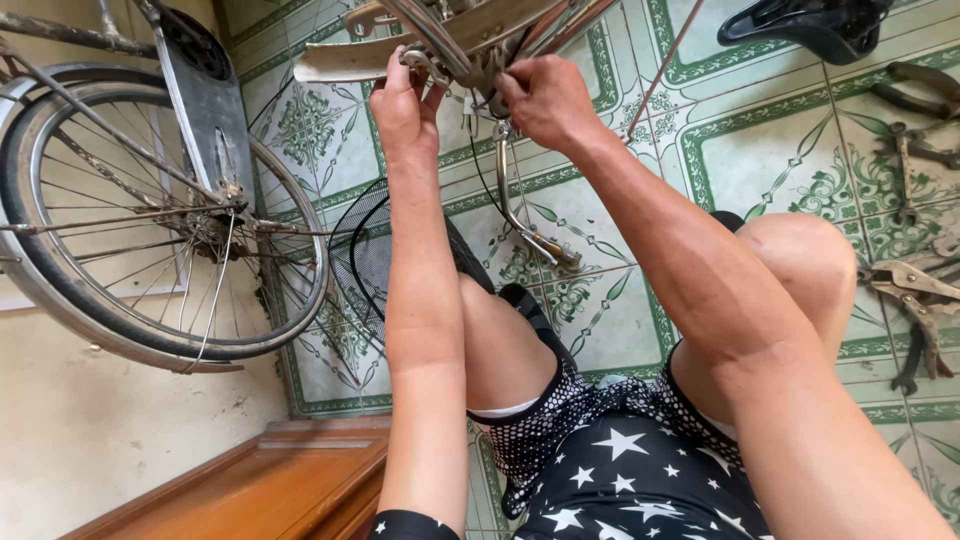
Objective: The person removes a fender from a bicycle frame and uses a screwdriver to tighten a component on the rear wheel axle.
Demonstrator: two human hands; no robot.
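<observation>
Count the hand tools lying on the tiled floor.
3 that I can make out, all at the right edge: dark pliers at the top, a tool just below, and locking pliers beside the right knee. More may lie out of frame.

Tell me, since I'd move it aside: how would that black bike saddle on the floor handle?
The saddle would probably feel light and stiff, since it looks like a moulded shell. Its smooth, glossy surface may be slippery. Lying loose on the tiles, it would likely slide rather than roll.

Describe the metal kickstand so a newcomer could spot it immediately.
Start at the bicycle frame at top centre, where the left hand and right hand work. Just below hangs the kickstand, a thin curved silver bar, unlike the pliers lying flat at right.
</observation>
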